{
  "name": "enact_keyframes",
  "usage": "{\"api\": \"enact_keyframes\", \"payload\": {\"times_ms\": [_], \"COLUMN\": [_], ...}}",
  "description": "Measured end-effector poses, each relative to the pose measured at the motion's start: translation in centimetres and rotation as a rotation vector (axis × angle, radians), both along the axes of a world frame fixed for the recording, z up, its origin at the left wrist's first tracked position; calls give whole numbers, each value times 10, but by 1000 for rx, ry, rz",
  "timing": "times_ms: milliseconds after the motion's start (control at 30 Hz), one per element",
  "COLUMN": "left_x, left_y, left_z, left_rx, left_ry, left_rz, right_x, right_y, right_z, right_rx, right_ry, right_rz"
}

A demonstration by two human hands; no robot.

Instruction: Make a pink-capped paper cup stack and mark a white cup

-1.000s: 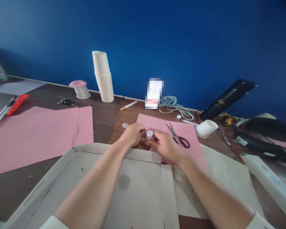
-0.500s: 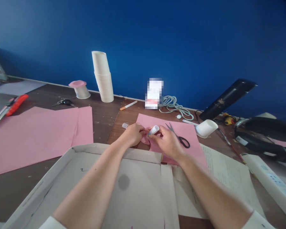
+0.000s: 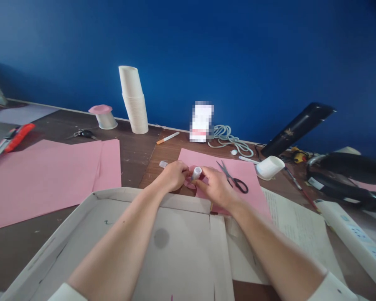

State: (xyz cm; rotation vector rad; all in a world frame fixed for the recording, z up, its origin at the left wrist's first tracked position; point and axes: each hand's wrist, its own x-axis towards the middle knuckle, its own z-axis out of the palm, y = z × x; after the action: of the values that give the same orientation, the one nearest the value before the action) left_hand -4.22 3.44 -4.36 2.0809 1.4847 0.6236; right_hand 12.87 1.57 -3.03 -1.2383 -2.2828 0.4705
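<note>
Since half a second ago the white tube (image 3: 196, 172) has swung back upright in the right hand (image 3: 217, 188), pinched there. Left hand (image 3: 174, 174) presses a pink paper piece (image 3: 189, 182) beside it, above the desk (image 3: 134, 156).

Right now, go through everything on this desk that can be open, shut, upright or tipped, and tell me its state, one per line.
Glue stick: uncapped, held in the right hand.
Pink paper piece: pinched in the left hand.
Scissors: lying partly open on the pink sheet.
Single paper cup: tipped on its side.
Cup stack: upright, leaning slightly.
Cardboard box: open.
Marker: capped, lying flat.
</note>
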Motion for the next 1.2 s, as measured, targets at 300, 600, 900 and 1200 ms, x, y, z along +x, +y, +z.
{"api": "enact_keyframes", "payload": {"times_ms": [300,600,900,1200], "left_x": [1,1,1,1], "left_y": [0,-1,-1,-1], "left_z": [2,1,2,1], "left_rx": [-2,10,10,8], "left_ry": [20,36,23,8], "left_rz": [10,-7,-11,0], "right_x": [-1,-3,-4,-4], "right_y": [0,-1,-4,-6], "right_z": [3,-1,5,5], "right_rx": [38,-15,-21,-45], "right_ry": [-85,-50,-95,-79], "right_rz": [20,3,-12,20]}}
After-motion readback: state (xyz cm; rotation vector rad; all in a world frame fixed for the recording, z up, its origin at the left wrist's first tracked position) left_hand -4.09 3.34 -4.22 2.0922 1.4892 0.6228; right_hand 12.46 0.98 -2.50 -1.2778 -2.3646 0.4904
